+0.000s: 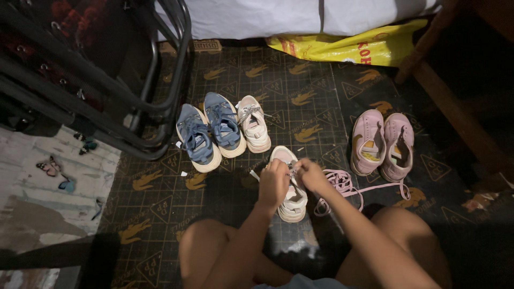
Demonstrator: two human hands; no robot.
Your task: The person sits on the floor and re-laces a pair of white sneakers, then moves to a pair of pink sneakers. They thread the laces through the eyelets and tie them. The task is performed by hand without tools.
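**Lacing the cream sneaker**

We work on the floor mat, mid-mat before our knees. Our left hand [274, 182] and right hand [311, 175] pinch the laces of the cream sneaker [292, 194], fingers closed. It looks light and soft; we judge the laces limp, best gripped near the eyelets. Pink laces [342, 187] lie beside.

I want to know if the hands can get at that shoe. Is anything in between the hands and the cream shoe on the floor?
No, nothing visible is in the way. The left hand and the right hand are already on the cream shoe, at its laces. The loose pink laces lie beside it to the right, not between.
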